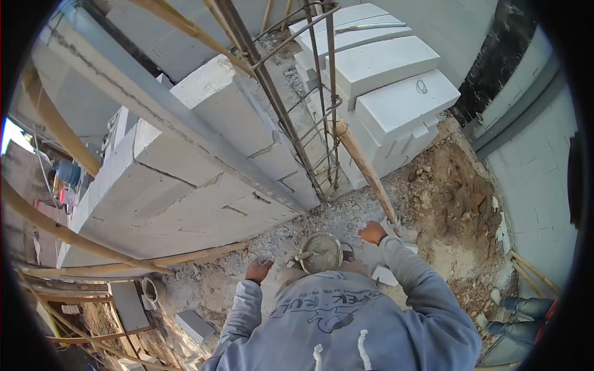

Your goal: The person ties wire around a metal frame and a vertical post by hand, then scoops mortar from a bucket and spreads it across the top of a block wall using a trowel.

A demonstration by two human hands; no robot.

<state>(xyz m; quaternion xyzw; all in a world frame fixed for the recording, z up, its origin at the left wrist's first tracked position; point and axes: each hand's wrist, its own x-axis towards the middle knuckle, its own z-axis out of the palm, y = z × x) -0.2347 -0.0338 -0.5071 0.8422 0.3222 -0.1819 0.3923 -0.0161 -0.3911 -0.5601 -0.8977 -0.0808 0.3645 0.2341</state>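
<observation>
My left hand (258,270) hangs left of a round bucket (337,258), its fingers loosely bent and apart, with nothing seen in them. On the other side, my right hand (372,232) is held out over the rubble ground, fingers loosely curled and no object showing in them. Grey wet mortar (319,250) lies in the bucket, which is in front of my body near my feet. A wooden pole (365,167) leans with its lower end just right of my right hand.
Ahead stands a pale block wall (179,198) beside an upright rebar cage (322,99). White blocks (402,102) are stacked beyond it. Dug soil (461,191) lies to the right. Bamboo poles (62,232) cross the left side. Another person's legs (520,315) show at lower right.
</observation>
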